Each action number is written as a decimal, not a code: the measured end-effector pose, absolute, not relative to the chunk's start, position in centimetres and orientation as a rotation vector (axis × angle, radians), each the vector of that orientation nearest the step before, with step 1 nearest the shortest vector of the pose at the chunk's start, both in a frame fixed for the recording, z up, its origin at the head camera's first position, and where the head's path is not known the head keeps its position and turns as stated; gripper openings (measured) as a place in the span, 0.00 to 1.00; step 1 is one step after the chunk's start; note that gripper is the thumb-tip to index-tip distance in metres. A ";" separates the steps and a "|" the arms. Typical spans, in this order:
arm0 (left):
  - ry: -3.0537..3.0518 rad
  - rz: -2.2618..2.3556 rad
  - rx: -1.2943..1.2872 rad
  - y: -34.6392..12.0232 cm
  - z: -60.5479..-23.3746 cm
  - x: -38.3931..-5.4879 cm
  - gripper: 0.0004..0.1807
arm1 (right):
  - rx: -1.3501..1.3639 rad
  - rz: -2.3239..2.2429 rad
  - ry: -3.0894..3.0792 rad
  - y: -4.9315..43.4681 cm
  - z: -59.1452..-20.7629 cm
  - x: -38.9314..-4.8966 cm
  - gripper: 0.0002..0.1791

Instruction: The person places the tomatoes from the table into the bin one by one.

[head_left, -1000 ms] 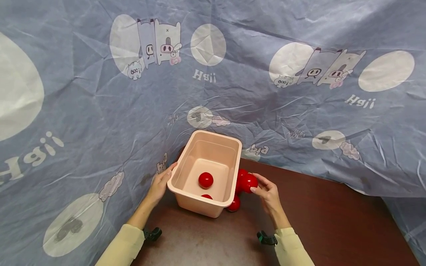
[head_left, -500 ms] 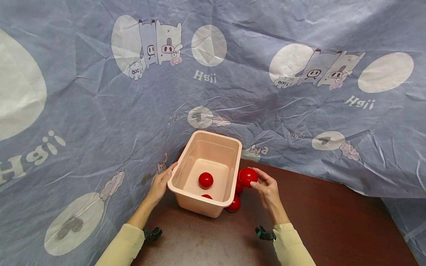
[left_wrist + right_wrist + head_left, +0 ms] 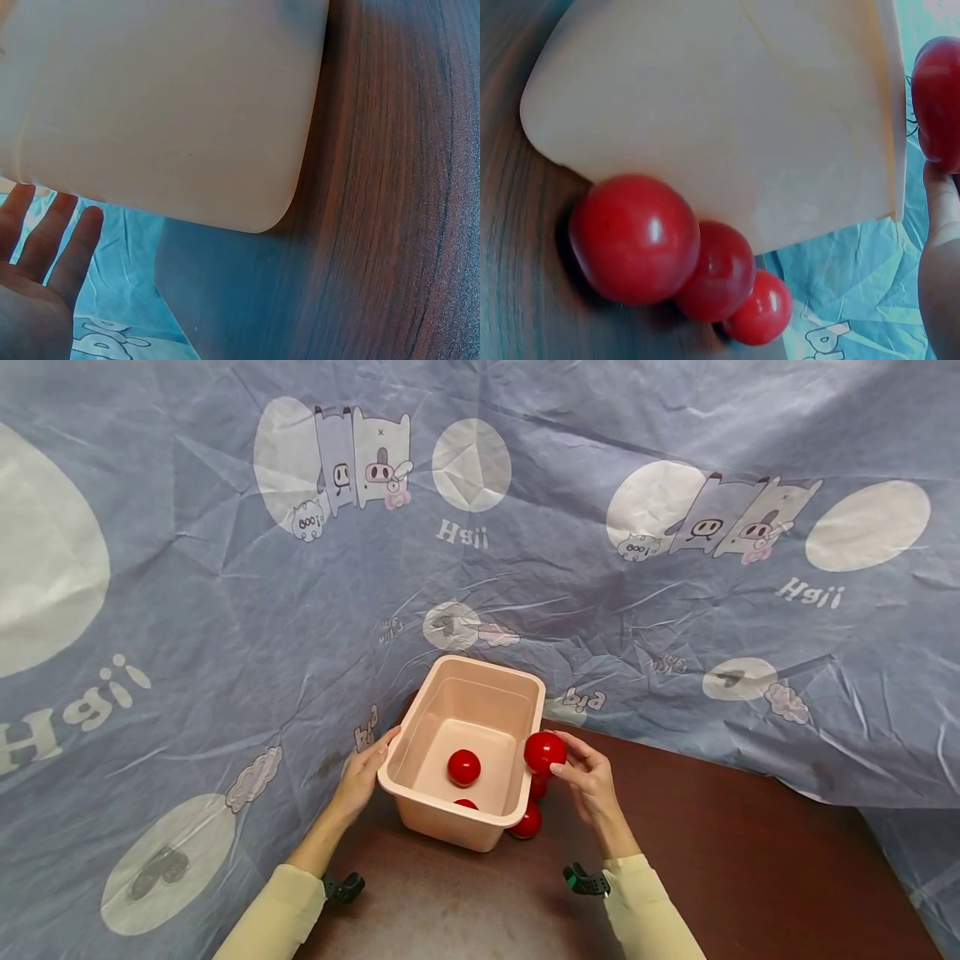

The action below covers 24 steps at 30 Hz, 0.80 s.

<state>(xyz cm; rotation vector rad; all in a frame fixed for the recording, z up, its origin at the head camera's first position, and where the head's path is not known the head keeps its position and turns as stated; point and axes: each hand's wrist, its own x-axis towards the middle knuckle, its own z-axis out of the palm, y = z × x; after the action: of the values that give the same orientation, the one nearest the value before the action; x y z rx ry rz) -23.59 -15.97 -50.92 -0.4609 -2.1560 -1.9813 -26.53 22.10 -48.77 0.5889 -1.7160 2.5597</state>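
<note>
Right grip (image 3: 594, 783) pinches a tomato (image 3: 543, 752) at the right rim of the bin (image 3: 442, 824); left grip (image 3: 358, 781), fingers extended, touches the left side. Risk: clipping that right rim could knock the tomato loose.

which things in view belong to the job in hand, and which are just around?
Likely in the job:
peach bin, touched by the left hand
red ball held in the right hand
two red balls inside the bin
three red balls beside it

Likely just around:
brown table
patterned sheet
dark wrist bands
</note>
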 end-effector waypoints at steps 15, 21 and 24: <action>-2.146 -1.983 -0.502 -15.9 -51.1 -23.7 0.23 | 0.597 2.601 -1.686 19.7 -48.7 -26.6 0.33; -2.139 -1.969 -0.503 -15.9 -51.1 -23.7 0.23 | 0.607 2.619 -1.678 19.5 -48.5 -26.5 0.33; -2.139 -1.978 -0.501 -15.9 -51.2 -23.7 0.23 | 0.622 2.623 -1.664 19.5 -48.5 -26.4 0.33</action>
<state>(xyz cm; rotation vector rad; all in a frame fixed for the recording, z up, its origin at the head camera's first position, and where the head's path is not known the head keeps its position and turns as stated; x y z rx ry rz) -23.69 -15.87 -51.19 -0.5012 -2.1385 -1.9775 -26.44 19.51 -48.51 0.6219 -1.6635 2.6231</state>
